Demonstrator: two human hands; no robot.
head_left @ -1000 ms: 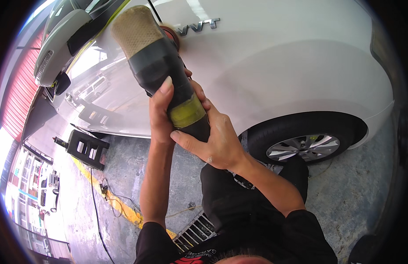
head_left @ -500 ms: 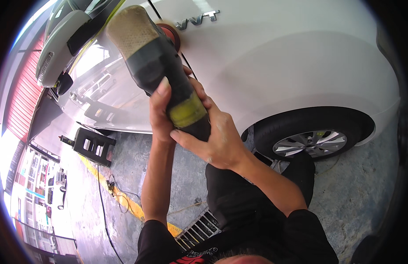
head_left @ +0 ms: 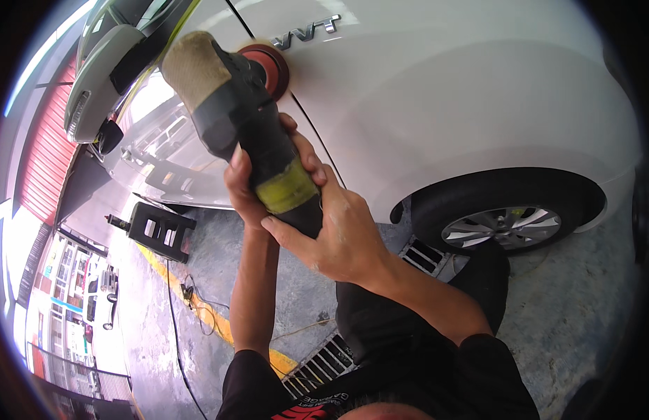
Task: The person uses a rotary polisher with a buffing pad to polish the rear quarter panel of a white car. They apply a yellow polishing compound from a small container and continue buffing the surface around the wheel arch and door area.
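Note:
Both my hands grip a black power polisher (head_left: pixel 233 119) with a tan mesh-covered head and a yellow-green band on its handle. Wrapped round the handle from the left is my left hand (head_left: pixel 244 192), its thumb along the body. From the right, my right hand (head_left: pixel 345 227) closes on the rear end, below the band. The red round pad (head_left: pixel 274 68) at the polisher's head is against or very near the white car panel (head_left: pixel 422 105), beside a dark panel gap. Chrome letters (head_left: pixel 307 31) sit just right of the pad.
A wheel (head_left: pixel 503 227) stands at the right, near my leg. To the left are a side mirror (head_left: pixel 97 77) and a black stool (head_left: pixel 160 231) with a tool on it. A cable (head_left: pixel 174 336) and a drain grate (head_left: pixel 321 364) lie on the floor.
The polisher has come slightly down and left and tilted, so more of its red pad shows. Both hands keep their grip. The whole view has turned a little.

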